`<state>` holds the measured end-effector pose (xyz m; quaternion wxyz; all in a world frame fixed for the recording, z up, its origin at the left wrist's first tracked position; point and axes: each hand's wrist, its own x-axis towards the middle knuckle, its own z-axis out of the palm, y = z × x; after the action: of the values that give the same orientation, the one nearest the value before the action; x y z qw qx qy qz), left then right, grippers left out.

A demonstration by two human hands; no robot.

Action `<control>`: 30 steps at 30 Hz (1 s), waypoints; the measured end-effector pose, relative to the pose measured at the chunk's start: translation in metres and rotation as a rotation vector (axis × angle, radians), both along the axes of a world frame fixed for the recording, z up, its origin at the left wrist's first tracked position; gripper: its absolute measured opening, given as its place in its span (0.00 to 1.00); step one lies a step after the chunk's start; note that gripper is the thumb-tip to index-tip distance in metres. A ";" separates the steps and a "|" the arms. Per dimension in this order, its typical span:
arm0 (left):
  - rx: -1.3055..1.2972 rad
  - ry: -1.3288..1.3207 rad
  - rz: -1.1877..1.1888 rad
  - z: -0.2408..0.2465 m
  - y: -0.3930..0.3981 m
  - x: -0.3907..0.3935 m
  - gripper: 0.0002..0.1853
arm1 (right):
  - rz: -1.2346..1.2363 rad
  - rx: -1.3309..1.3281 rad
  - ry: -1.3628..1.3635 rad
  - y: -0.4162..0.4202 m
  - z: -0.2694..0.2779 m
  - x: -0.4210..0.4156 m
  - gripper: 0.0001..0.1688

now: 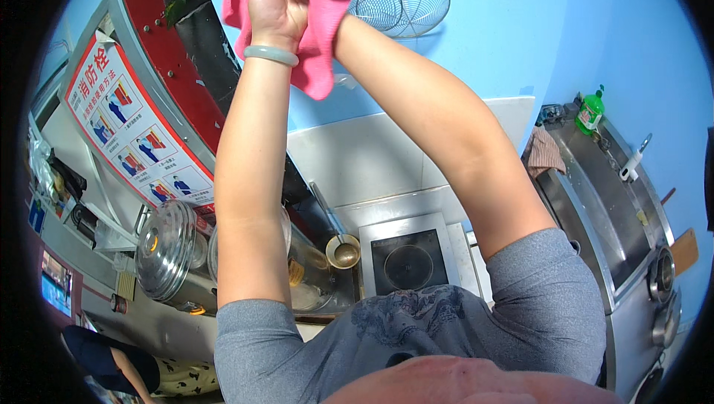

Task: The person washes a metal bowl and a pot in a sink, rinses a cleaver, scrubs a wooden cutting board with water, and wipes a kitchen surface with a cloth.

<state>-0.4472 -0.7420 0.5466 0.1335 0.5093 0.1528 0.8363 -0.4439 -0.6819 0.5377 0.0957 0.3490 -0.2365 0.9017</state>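
Note:
A pink cloth [326, 24] hangs at the top of the head view, in front of the blue wall. My left hand [277, 8], with a pale green bangle at the wrist, is raised with its palm showing and lies against the cloth; its fingertips are partly hidden at the frame's edge. The right forearm reaches up behind the cloth, which covers my right hand. Wire mesh strainers [418, 3] hang on the wall just to the right of the cloth. Below, between the arms, lies an induction cooker [408, 261] with a black glass top.
A ladle rests in a small bowl [333, 253] beside the cooker. Large pots with glass lids [167, 253] stand at left, below a red cabinet with a printed sign [139, 125]. At right is a steel sink [602, 203] with a green bottle [590, 112]. A person [128, 368] is at lower left.

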 end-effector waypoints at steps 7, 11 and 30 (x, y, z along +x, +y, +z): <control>-0.093 0.276 0.813 -0.021 -0.010 0.026 0.16 | -0.161 0.192 0.020 -0.004 -0.005 -0.015 0.24; -0.177 0.195 0.816 -0.046 -0.018 0.021 0.16 | -0.031 0.417 0.154 -0.005 -0.013 -0.049 0.24; -0.307 -0.023 0.752 -0.014 -0.039 -0.015 0.15 | -0.271 0.047 -0.086 -0.038 -0.003 0.010 0.16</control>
<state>-0.4622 -0.7813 0.5323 -0.1055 0.3829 0.4498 0.8000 -0.4338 -0.7201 0.5346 0.1985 0.2772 -0.3062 0.8888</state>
